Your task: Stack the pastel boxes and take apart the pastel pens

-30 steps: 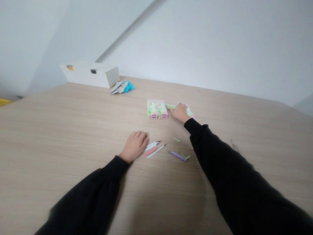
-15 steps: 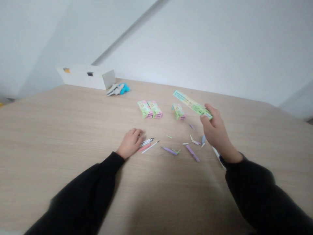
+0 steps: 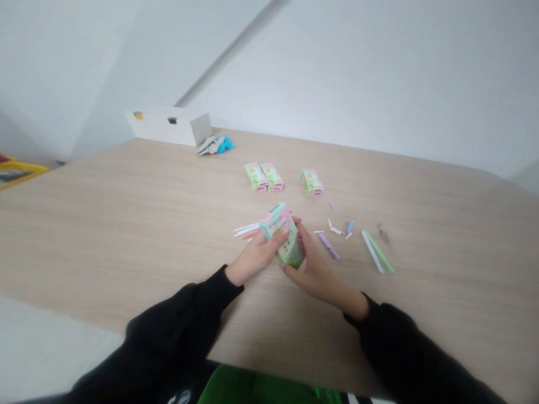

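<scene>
Above the table I hold a small pastel carton [image 3: 281, 225] with pink, green and blue faces, tilted between both hands. My left hand [image 3: 255, 257] grips its left side, with the thumb lying across the printed front. My right hand [image 3: 314, 269] wraps the right side and lower end, the fingers partly hidden behind the box. Thin white sticks with a reddish piece [image 3: 246, 229] poke out on the table behind my left hand. Right of my right hand lies a purple pen-like tube [image 3: 328, 246]. What the carton contains is hidden.
Two matching cartons [image 3: 263, 177] sit side by side farther back, another carton [image 3: 312, 182] to their right. Small loose pieces [image 3: 336, 229], a white tube [image 3: 372, 251] and a green one [image 3: 380, 251] lie at right. Gloves [image 3: 215, 145] rest by a white box [image 3: 164, 127].
My right hand has brought the carton left and nearer to me, uncovering the white and green tubes. My left hand has left the sticks and taken hold of the carton. The view has shifted.
</scene>
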A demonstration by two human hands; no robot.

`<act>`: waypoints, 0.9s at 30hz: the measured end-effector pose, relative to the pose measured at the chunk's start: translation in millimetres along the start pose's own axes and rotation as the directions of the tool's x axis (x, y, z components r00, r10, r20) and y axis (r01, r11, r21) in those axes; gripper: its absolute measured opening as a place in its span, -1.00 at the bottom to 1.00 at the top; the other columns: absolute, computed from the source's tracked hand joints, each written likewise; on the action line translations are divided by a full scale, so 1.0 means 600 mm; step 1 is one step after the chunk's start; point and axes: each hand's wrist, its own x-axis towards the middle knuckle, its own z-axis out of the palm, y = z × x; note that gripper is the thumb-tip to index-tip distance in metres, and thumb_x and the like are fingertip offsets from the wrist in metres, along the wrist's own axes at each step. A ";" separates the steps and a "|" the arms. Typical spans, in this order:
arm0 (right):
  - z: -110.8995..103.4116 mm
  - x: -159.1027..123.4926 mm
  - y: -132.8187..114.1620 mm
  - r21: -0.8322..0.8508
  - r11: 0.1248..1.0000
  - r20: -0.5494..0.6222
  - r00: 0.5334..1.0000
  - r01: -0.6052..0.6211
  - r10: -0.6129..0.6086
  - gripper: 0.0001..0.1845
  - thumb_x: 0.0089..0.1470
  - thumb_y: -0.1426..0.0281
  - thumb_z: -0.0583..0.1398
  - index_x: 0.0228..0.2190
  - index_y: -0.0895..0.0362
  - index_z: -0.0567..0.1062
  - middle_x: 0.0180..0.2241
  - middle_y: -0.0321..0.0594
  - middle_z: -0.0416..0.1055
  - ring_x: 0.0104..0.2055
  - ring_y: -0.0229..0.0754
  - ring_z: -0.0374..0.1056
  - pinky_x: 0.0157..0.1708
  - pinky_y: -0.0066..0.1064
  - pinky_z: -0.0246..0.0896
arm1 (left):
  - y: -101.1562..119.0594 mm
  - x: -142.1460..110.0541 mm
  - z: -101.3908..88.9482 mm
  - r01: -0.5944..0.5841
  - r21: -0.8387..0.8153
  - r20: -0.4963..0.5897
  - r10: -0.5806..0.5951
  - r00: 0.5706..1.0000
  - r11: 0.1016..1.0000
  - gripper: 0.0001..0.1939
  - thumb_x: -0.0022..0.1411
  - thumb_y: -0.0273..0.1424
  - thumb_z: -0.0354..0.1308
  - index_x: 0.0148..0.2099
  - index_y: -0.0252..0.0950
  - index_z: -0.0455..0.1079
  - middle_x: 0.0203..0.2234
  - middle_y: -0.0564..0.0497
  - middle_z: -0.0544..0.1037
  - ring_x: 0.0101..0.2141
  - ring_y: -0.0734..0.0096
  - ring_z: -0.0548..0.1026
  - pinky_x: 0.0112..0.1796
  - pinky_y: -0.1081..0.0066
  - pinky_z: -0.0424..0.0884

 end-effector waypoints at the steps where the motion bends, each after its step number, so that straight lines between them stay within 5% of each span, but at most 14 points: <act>1: -0.009 0.012 0.003 -0.018 1.000 0.017 1.000 -0.007 0.008 -0.07 0.05 0.37 0.24 0.34 -0.02 -0.06 0.33 -0.01 0.10 0.35 0.09 0.10 0.26 0.04 0.16 | -0.006 0.001 -0.005 0.001 0.054 -0.001 -0.001 1.000 0.999 -0.40 0.28 0.08 0.09 0.16 -0.24 0.36 0.14 -0.17 0.46 0.23 0.01 0.32 0.21 0.07 0.26; 4: -0.055 0.072 0.032 -0.138 0.984 0.006 0.993 -0.114 0.116 -0.32 0.08 0.37 0.16 0.23 0.08 0.18 0.21 0.02 0.31 0.21 0.10 0.29 0.18 0.00 0.24 | -0.026 0.012 -0.036 0.062 0.112 -0.116 -0.049 0.992 0.992 -0.35 0.30 0.10 0.02 0.24 -0.21 0.22 0.18 -0.22 0.41 0.18 0.04 0.38 0.12 0.07 0.34; 6: -0.096 0.128 0.071 -0.262 0.932 -0.057 0.968 -0.250 0.243 -0.42 0.10 0.29 0.15 0.15 0.18 0.29 0.13 0.10 0.39 0.12 0.15 0.37 0.10 -0.03 0.29 | -0.034 0.020 -0.066 0.197 0.049 -0.242 -0.180 0.953 0.979 -0.41 0.30 0.08 -0.03 0.15 -0.25 0.26 0.02 -0.24 0.50 -0.01 0.09 0.53 -0.06 0.11 0.45; 8: -0.134 0.190 0.122 -0.360 0.836 -0.165 0.910 -0.414 0.380 -0.47 0.13 0.26 0.13 0.09 0.24 0.35 0.07 0.14 0.44 0.06 0.15 0.41 0.06 -0.09 0.31 | -0.035 0.022 -0.100 0.265 0.009 -0.321 -0.248 0.914 0.964 -0.55 0.25 -0.02 0.05 -0.03 -0.28 0.32 -0.19 -0.12 0.55 -0.21 0.22 0.57 -0.20 0.22 0.47; 11: -0.167 0.269 0.197 -0.453 0.671 -0.267 0.808 -0.586 0.525 -0.44 0.18 0.18 0.08 0.07 0.32 0.38 0.07 0.21 0.43 0.07 0.14 0.41 0.02 -0.16 0.32 | -0.028 0.014 -0.149 0.278 0.136 -0.430 -0.196 0.881 0.951 -0.71 0.16 -0.16 0.11 -0.19 -0.28 0.36 -0.39 0.02 0.49 -0.36 0.36 0.49 -0.37 0.40 0.36; 17: -0.136 0.341 0.290 -0.518 0.529 -0.321 0.725 -0.673 0.609 -0.32 0.20 0.13 0.08 0.13 0.43 0.34 0.14 0.39 0.32 0.15 0.26 0.34 0.09 -0.01 0.25 | -0.024 0.000 -0.185 0.353 0.309 -0.495 -0.168 0.852 0.883 -0.71 0.10 -0.18 0.05 -0.25 -0.29 0.38 -0.43 0.03 0.45 -0.38 0.34 0.43 -0.37 0.38 0.30; 21: -0.103 0.347 0.317 -0.561 0.486 -0.286 0.708 -0.670 0.646 -0.39 0.16 0.21 0.15 0.13 0.33 0.37 0.13 0.31 0.34 0.17 0.24 0.31 0.09 -0.02 0.25 | -0.023 -0.008 -0.161 0.319 0.358 -0.385 -0.173 0.907 0.878 -0.69 0.19 -0.14 0.02 -0.21 -0.28 0.36 -0.42 0.04 0.44 -0.34 0.30 0.41 -0.27 0.32 0.30; 23: -0.098 0.348 0.320 -0.575 0.463 -0.300 0.701 -0.674 0.647 -0.26 0.13 0.19 0.17 0.22 0.37 0.25 0.20 0.38 0.23 0.22 0.29 0.25 0.12 0.02 0.20 | -0.014 -0.015 -0.149 0.304 0.390 -0.332 -0.176 0.927 0.869 -0.69 0.27 -0.13 -0.01 -0.19 -0.27 0.35 -0.38 0.04 0.43 -0.29 0.29 0.41 -0.20 0.30 0.29; 27: -0.093 0.363 0.302 -0.617 0.502 -0.412 0.792 -0.607 0.450 -0.05 0.10 0.13 0.18 0.31 0.42 0.01 0.24 0.42 0.09 0.26 0.41 0.13 0.19 0.15 0.01 | 0.008 -0.026 -0.138 0.300 0.404 -0.286 -0.192 0.939 0.864 -0.70 0.34 -0.14 -0.06 -0.16 -0.25 0.32 -0.33 0.04 0.42 -0.24 0.29 0.39 -0.14 0.29 0.25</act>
